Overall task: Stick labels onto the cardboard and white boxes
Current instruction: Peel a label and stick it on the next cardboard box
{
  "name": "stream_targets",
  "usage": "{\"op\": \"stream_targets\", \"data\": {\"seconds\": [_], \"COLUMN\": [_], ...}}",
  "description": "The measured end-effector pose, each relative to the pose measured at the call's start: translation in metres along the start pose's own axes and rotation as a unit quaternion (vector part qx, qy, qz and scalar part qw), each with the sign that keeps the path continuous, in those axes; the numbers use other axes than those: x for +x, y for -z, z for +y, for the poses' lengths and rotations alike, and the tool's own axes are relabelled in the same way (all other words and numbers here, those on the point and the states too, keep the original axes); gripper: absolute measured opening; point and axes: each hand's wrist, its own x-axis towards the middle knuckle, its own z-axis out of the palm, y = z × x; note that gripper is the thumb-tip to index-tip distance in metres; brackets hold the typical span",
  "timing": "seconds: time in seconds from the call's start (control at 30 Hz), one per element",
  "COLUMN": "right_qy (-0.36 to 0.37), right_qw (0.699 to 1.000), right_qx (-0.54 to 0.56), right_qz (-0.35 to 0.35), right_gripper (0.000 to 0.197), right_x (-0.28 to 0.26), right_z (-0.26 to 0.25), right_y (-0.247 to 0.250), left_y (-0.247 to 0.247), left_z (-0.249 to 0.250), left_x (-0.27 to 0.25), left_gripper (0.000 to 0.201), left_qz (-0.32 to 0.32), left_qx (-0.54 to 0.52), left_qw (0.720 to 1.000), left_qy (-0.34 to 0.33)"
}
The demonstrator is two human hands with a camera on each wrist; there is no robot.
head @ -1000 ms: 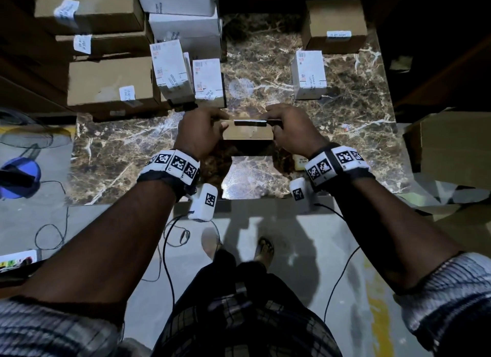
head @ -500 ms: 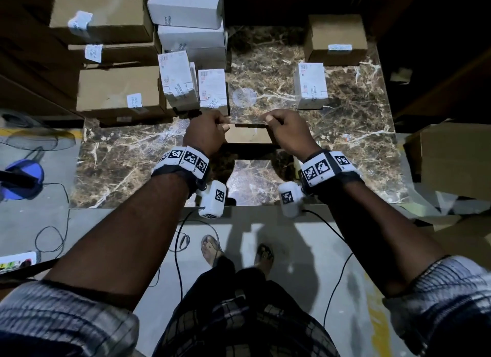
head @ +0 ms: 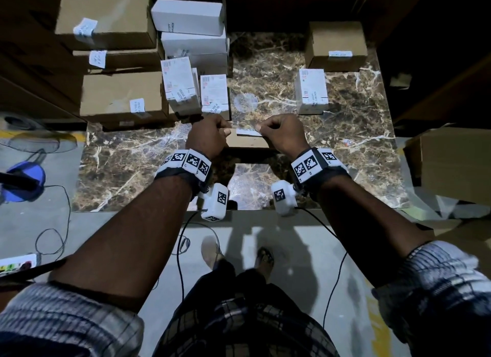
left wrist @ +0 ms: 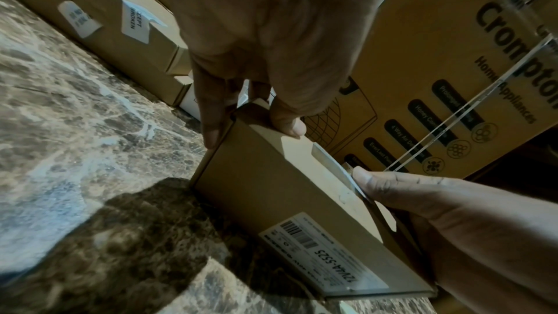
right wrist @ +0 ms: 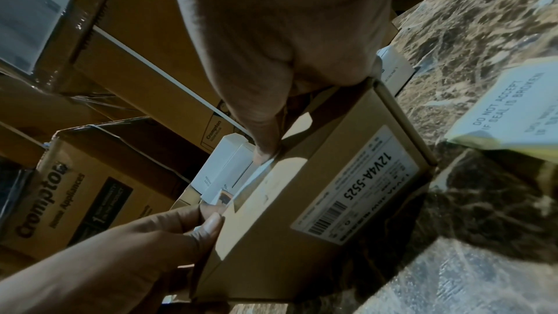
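Between both hands on marble worktop [head: 132, 170]: small cardboard box [head: 247, 141]. Left hand [head: 210, 138] grips box end, right hand [head: 281, 136] pinches seal label [head: 248, 132] half-down on top. Next I reckon: press flat, no wrinkles.

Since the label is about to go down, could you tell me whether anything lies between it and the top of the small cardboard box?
Nothing visible does. The label is stretched between the left hand and right hand just over the small cardboard box, whose top face beneath it looks bare.
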Motion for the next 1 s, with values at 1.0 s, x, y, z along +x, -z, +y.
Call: {"op": "stream_targets", "data": {"seconds": [1.0], "right_qy": [0.038], "right_qw": [0.999], "right_qx": [0.000], "right_qz": [-0.034], "right_gripper": [0.024], "right_x": [-0.013], "right_z": [0.002], "right_y": [0.013], "left_y": [-0.017], "left_z": [0.012], "left_x": [-0.006], "left_gripper": [0.069], "left_qz": [-0.016], "left_qx": [-0.113], "left_qw": [0.984], "left_qy": [-0.135]}}
